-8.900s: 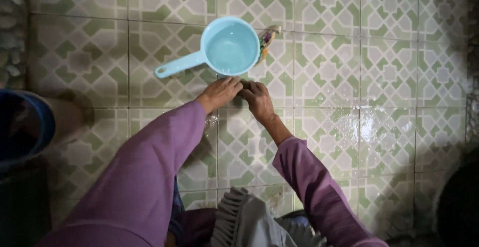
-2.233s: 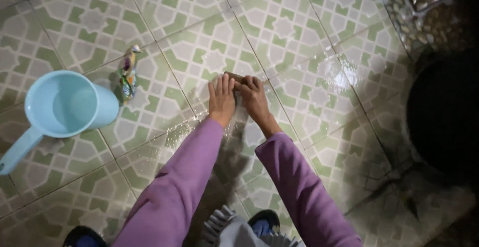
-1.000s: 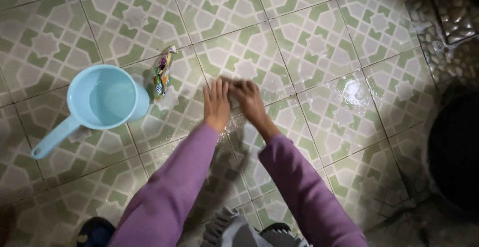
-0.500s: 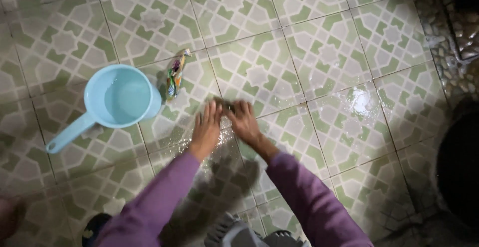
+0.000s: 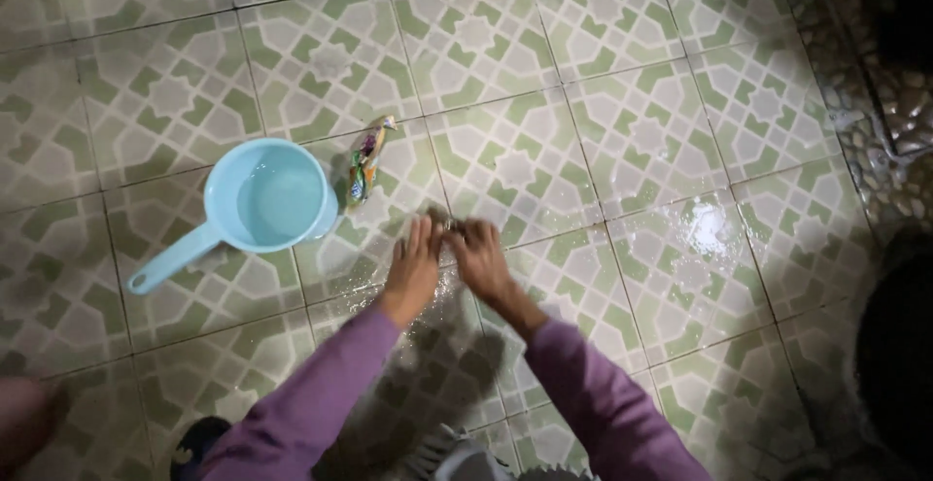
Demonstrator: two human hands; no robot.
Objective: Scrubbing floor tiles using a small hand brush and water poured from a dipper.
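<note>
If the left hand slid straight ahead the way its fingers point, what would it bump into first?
Probably nothing: the left hand points up the picture, and only wet tiled floor lies ahead. The crumpled sachet sits a little to its left, so it would likely slide past it.

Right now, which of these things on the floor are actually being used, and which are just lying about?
In use:
- left hand and right hand, pressed side by side on a small dark scrubber
- wet tiled floor beneath them

Lying about:
- light blue water dipper, holding water, left of the hands
- colourful crumpled sachet beside the dipper
- dark round container at the right edge
</note>
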